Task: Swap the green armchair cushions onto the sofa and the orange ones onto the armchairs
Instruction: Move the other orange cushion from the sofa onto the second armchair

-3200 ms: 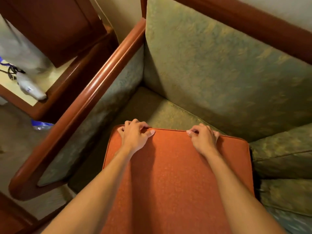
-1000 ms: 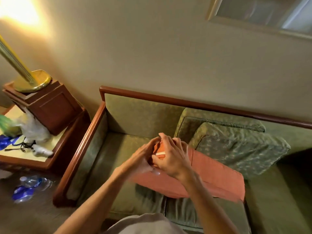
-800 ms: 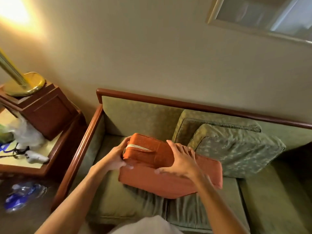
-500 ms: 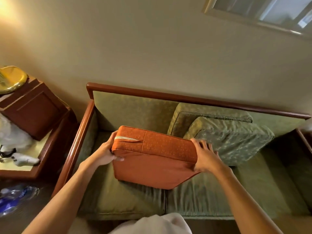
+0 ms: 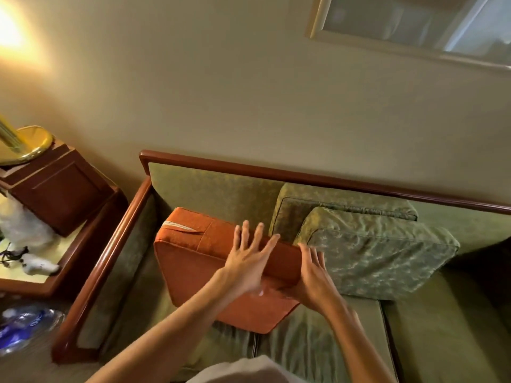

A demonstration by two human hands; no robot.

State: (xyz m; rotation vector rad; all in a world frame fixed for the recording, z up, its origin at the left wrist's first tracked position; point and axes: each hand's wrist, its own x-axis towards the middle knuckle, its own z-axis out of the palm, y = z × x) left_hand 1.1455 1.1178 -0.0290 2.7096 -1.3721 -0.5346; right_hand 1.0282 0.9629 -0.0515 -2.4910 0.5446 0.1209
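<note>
Cushion (image 5: 199, 261), orange, leans on edge against the sofa (image 5: 210, 186) back at the left end, its lower edge on the green seat (image 5: 312, 338), zip seam up top. We see the left hand (image 5: 246, 261) flat on its upper edge, fingers (image 5: 258, 236) spread wide, pressing and not gripping. The right hand (image 5: 312, 275) sits at the cushion's right corner, fingers loose and extended, palm against the end; whether the thumb hooks under we cannot tell. Just right of it, touching, two green cushions (image 5: 376, 252) lean one in front of the other against the sofa back. Left of the sofa we have a wooden side table (image 5: 69, 275) with a dark box (image 5: 55, 189) bearing a brass lamp base (image 5: 27, 145), a white bag (image 5: 22, 230) beside it. Plastic bottle (image 5: 25, 327) on the floor, low left. A framed pane (image 5: 409, 29) hangs on the wall above.
</note>
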